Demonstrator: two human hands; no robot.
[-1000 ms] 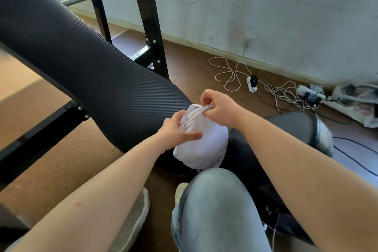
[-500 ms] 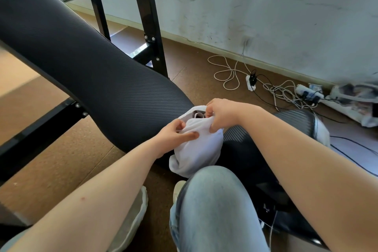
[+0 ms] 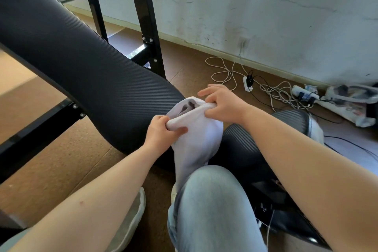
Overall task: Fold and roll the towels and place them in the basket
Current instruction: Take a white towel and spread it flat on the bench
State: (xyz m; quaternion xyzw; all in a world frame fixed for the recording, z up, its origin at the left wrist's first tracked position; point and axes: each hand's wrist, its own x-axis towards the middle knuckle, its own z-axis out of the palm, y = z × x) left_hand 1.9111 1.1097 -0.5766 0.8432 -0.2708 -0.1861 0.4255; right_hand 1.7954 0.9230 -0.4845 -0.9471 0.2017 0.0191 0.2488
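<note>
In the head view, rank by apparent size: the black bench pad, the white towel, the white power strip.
1. black bench pad
2. white towel
3. white power strip, though it lies farther off, which shrinks it.

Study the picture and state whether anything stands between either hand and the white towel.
Nothing visible does. The left hand and the right hand both grip the white towel at its bunched upper edge. No basket is in view, so that path cannot be judged.
</note>
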